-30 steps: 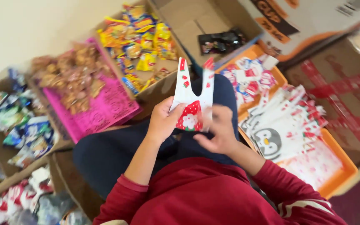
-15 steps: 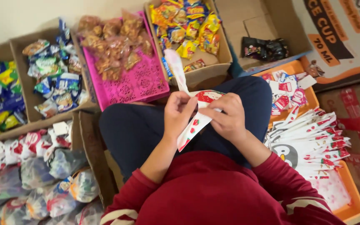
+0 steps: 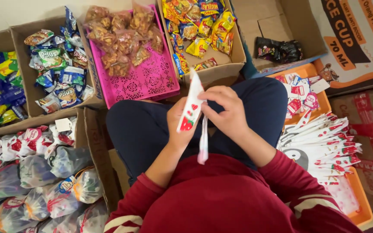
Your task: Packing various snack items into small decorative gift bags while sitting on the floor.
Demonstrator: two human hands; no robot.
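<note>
The person sat cross-legged on the floor, both hands over the lap. The left hand [image 3: 182, 125] and right hand [image 3: 225, 113] held a flat bag [image 3: 191, 110] between them. Ahead stood a tray [image 3: 152, 80] of snack packets, with a box [image 3: 221, 64] of packets to its right and another box [image 3: 35, 101] to its left. A nearer box [image 3: 87, 133] at the left held tied bags. At the right, a tray [image 3: 361, 203] carried a stack of flat bags [image 3: 324, 149].

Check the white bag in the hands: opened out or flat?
Flat, seen edge-on. The white bag shows as a narrow strip between the left hand and right hand, with no open mouth visible.
</note>
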